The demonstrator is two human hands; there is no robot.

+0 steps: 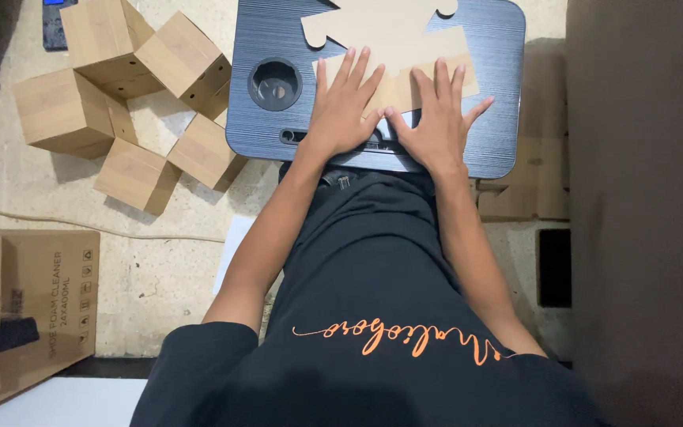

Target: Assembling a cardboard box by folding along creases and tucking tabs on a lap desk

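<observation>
A flat cut-out sheet of brown cardboard (393, 35) lies on a dark grey lap tray (499, 150) in front of me. My left hand (345, 107) rests palm down on the sheet's near left part, fingers spread. Beside it, my right hand (436, 119) presses flat on the near right part, its fingers also apart. The thumbs almost meet at the tray's near edge. Neither hand grips anything. The tray has a round cup recess (275, 83) at its left.
Several folded brown cardboard boxes (132, 103) lie heaped on the floor to the left. A larger printed carton (37, 308) sits at the lower left. Flat cardboard pieces (523, 194) lie right of the tray. A dark surface (646, 213) fills the right side.
</observation>
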